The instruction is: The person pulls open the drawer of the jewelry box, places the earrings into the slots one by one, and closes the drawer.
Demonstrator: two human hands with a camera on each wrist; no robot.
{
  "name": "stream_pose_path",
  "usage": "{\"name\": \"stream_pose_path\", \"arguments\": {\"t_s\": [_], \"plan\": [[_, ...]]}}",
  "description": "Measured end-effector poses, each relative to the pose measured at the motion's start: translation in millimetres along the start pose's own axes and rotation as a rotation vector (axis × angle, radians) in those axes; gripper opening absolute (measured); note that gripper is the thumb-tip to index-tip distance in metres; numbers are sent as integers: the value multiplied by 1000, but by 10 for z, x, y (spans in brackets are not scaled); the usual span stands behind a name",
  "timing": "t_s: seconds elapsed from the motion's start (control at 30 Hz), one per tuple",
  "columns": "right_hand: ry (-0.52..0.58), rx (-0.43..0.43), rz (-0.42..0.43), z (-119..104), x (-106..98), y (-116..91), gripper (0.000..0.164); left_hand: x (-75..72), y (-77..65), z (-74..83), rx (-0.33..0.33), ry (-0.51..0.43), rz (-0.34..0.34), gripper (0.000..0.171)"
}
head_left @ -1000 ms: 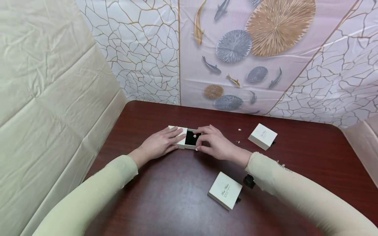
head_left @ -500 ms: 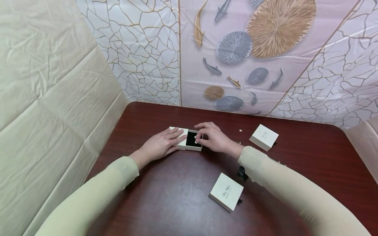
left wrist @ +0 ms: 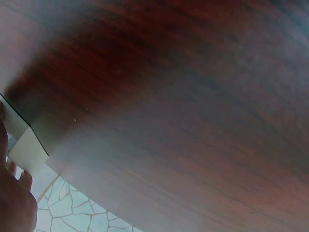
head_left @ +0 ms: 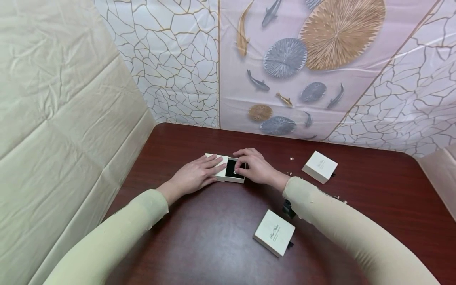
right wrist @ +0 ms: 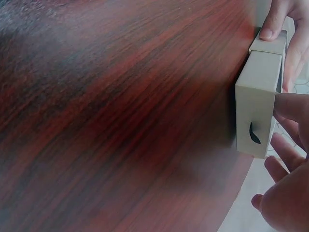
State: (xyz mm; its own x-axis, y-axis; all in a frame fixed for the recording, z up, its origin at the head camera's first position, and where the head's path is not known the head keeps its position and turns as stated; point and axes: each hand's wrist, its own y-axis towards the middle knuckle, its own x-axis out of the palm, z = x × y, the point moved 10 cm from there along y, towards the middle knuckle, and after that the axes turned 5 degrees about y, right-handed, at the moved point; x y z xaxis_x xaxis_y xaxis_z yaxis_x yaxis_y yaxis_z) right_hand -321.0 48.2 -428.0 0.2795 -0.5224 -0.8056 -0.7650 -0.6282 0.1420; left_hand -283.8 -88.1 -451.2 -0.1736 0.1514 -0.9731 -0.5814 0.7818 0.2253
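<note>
A small white jewelry box (right wrist: 259, 72) lies on the table with its drawer (head_left: 234, 179) partly slid out to the right, showing a black insert (head_left: 230, 165). My left hand (head_left: 194, 174) holds the box's sleeve, fingers spread across the top and thumb at the front side. At the insert, my right hand (head_left: 259, 168) has thumb and index finger together, pinching a tiny pale earring (head_left: 234, 172); its other fingers extend past the drawer's end. The fingers cover part of the insert. In the right wrist view a black ribbon tab (right wrist: 254, 133) hangs from the drawer's end.
Two closed white boxes with printed lids stand to the right, one farther back (head_left: 320, 166), one nearer (head_left: 274, 233). A small black object (head_left: 288, 209) sits by the right sleeve. Tiny pieces, such as a white bit (head_left: 291, 158) and a stud (head_left: 289, 173), lie behind the right forearm.
My right hand has moved from the drawer's front right edge onto the black insert, bringing the tiny earring over it. The left hand stays on the sleeve.
</note>
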Motion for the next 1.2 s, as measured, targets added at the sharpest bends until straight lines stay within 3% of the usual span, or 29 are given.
{"name": "stream_pose_path", "arguments": {"t_s": [1.2], "plan": [[21, 50, -36, 81, 37, -8, 13, -19, -6, 14, -1, -2, 10, 54]]}}
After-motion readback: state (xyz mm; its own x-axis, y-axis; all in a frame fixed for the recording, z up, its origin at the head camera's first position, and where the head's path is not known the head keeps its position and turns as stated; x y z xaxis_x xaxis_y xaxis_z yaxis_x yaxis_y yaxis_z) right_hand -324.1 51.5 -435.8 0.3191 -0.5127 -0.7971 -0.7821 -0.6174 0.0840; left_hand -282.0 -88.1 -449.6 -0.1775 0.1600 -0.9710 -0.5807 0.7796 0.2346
